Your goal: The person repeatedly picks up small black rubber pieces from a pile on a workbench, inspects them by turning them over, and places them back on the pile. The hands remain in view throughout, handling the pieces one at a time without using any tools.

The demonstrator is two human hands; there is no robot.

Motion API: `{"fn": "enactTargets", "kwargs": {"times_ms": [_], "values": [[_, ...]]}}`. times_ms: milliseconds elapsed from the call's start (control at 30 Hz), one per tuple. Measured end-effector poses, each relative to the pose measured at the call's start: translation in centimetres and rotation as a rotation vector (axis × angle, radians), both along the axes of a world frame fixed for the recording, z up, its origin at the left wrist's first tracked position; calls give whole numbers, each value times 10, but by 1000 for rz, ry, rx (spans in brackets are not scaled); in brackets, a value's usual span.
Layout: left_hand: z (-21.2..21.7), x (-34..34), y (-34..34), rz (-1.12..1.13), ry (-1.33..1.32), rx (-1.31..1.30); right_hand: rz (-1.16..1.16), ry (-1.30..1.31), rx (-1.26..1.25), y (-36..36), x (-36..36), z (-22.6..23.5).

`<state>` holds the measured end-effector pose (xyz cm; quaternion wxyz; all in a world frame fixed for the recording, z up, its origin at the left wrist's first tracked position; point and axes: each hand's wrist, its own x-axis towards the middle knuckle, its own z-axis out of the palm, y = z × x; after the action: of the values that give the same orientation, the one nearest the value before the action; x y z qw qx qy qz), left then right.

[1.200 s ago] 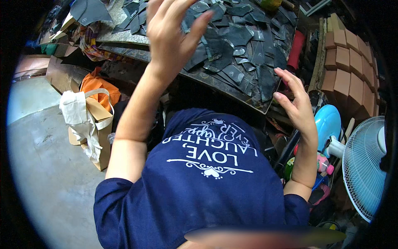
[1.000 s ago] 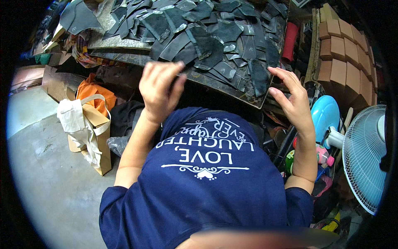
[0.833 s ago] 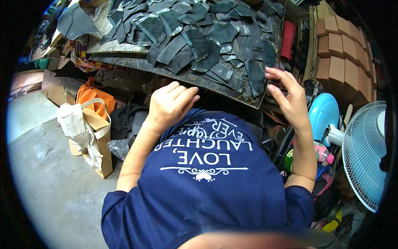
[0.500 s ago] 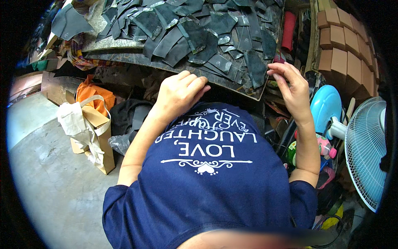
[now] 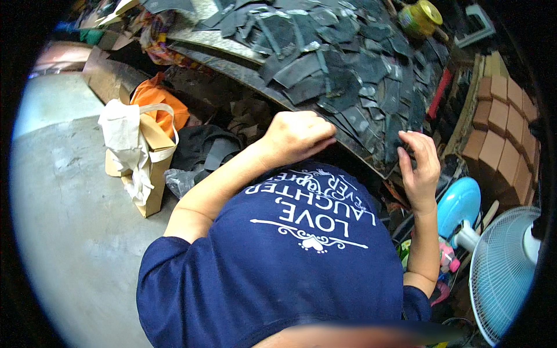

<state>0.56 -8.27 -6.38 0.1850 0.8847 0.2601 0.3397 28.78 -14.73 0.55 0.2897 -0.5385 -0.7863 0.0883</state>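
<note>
My left hand (image 5: 299, 136) is closed with curled fingers just off the near edge of the worktable (image 5: 232, 65). Its inner side faces away, so anything within the fingers is hidden. At the table's near right corner my right hand (image 5: 420, 169) is raised, its thumb and bent fingers apart and no object visible between them. A heap of dark cut leather-like pieces (image 5: 301, 75) covers much of the tabletop, overlapping one another. Some of these pieces lie close beyond both hands.
Stacked brown boxes (image 5: 503, 130) stand right of the table, with a blue-and-white fan (image 5: 503, 272) nearer me. A yellow-lidded jar (image 5: 420, 18) sits at the far right. On the left floor are a paper bag (image 5: 152, 191) with a white cloth bag (image 5: 125, 136) and an orange cloth (image 5: 165, 104).
My view has turned, so the table now slants and more of its far right side shows, including the jar. Both hands keep much the same pose near the table edge.
</note>
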Motion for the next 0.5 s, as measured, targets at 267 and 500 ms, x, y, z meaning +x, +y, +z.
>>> {"fn": "enactTargets", "kwargs": {"times_ms": [267,500], "values": [[2,-8,-1,-47,-6,24,174,-41,22,29,-32,2],[11,-27,5,212,-209,198,171,-43,5,35,-43,1]]}}
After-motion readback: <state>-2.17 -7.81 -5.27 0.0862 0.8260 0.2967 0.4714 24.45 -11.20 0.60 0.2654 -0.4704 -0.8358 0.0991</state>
